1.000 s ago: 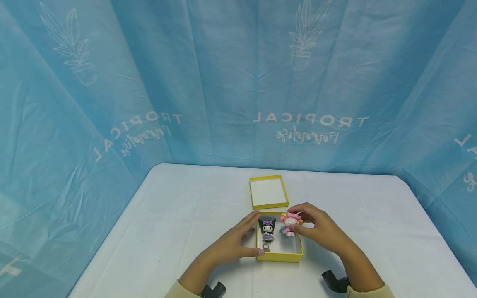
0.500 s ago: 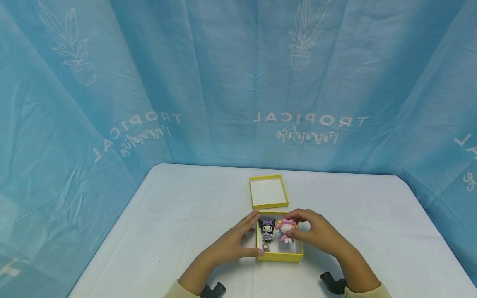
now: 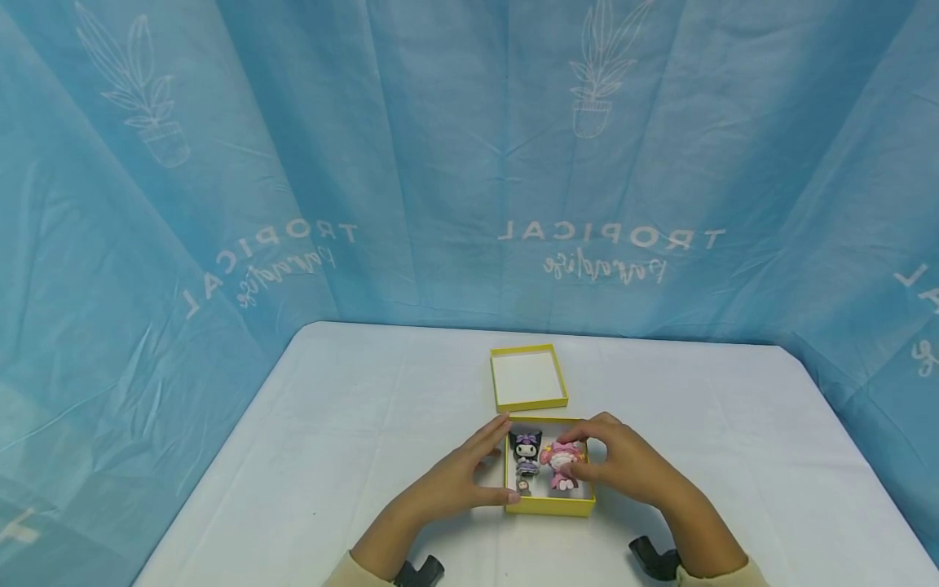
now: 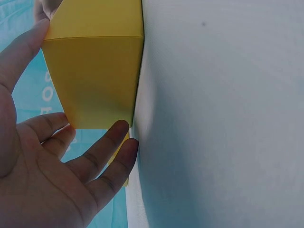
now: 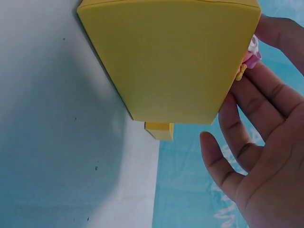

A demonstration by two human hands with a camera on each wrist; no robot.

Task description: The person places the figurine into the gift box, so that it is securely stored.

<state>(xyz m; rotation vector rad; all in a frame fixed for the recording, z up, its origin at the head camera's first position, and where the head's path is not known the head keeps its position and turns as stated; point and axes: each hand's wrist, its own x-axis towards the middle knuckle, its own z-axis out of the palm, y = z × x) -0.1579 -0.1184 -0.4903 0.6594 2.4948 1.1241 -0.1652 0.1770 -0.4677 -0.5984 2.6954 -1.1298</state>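
In the head view my right hand [image 3: 627, 461] pinches a pink figurine [image 3: 562, 465] with thumb and fingers, inside the right half of a shallow yellow box [image 3: 552, 507]. The right wrist view shows just a bit of this figurine [image 5: 251, 53] above the box wall, between thumb and fingers. A black-and-purple figurine [image 3: 526, 453] lies face up in the left half, and a tiny brown-grey figure [image 3: 524, 487] lies below it. My left hand [image 3: 456, 481] spans the box's left side, thumb at the front corner and fingertips at the back corner. Its fingers [image 4: 102, 147] are nearly straight.
Behind the box lies its yellow-edged lid [image 3: 528, 377], white inside facing up. Both rest on a white-covered table [image 3: 396, 391]. Blue printed curtains [image 3: 455, 163] hang behind and at the sides. A black wrist mount [image 3: 655, 559] sits beside each forearm.
My right hand has brought the pink figurine left and toward me, lower into the box beside the black-and-purple one. The left hand has stayed at the box's left side.
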